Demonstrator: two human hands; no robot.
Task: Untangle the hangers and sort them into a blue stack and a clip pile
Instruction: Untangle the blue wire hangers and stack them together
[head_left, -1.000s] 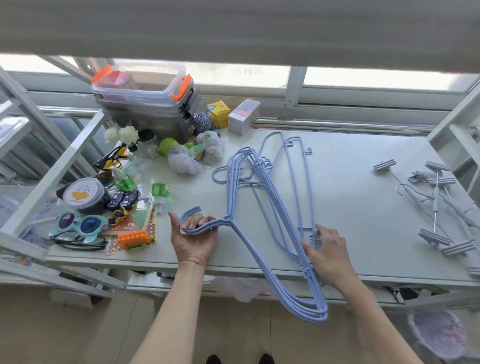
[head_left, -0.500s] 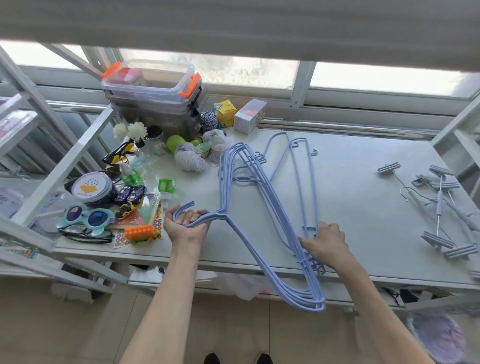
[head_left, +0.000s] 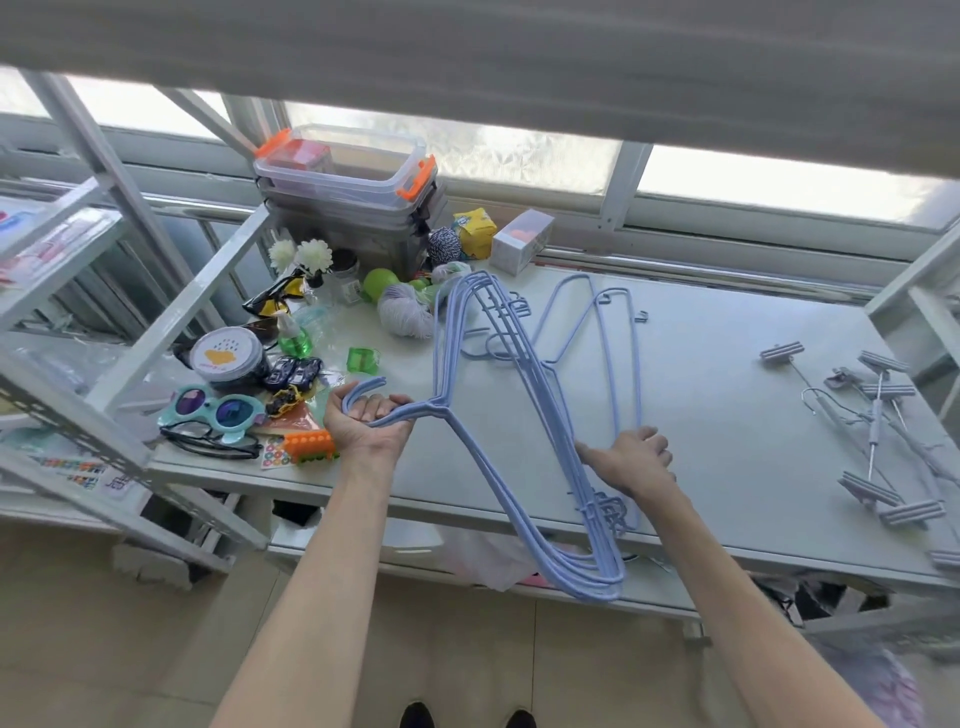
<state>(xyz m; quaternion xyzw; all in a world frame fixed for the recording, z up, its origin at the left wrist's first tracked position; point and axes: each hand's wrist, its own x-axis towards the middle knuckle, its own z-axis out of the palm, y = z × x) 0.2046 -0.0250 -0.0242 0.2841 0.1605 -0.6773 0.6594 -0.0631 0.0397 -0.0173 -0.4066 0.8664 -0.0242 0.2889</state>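
A bundle of several blue hangers slants across the table's front, its lower end hanging past the table edge. My left hand, palm up, grips the bundle's hooks at the left. My right hand has curled fingers closed on the blue wires near the front edge. One more blue hanger lies flat on the table behind the bundle. Grey clip hangers lie in a loose pile at the table's right end.
Clutter fills the table's left end: stacked clear boxes with orange latches, yarn, a round tin, toy sunglasses, an orange toy. White shelf frames stand on both sides.
Both hands have carried the blue bundle slightly left along the table, keeping their grips. The view has shifted, so the table sits further right in frame.
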